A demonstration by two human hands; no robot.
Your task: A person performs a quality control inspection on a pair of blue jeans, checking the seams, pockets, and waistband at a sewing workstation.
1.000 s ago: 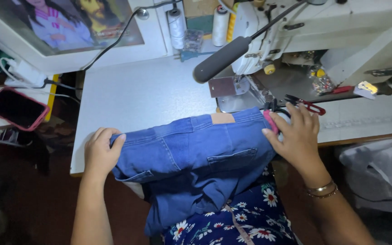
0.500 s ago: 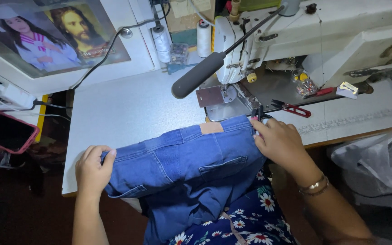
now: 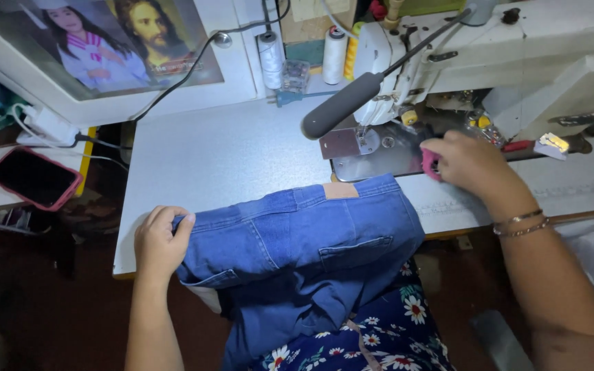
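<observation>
Our right hand (image 3: 472,165) has left the blue jeans (image 3: 297,240) and moved toward 1 o'clock, its fingers now closed on a small pink tool (image 3: 431,163) beside the sewing machine (image 3: 448,62). Our left hand (image 3: 159,240) still clamps the waistband at 9 o'clock; the jeans rest on the surface (image 3: 228,151) edge, so sewing is paused.

The right hand (image 3: 472,165) closes over a small pink tool (image 3: 431,163), hiding all but one end, so its kind cannot be told. The jeans (image 3: 297,254) drop past the table (image 3: 228,158) edge onto the lap, legs out of sight, and the left hand's (image 3: 159,240) fingertips tuck under the denim. The sewing machine (image 3: 517,48) is cut off at the top and right edges.
</observation>
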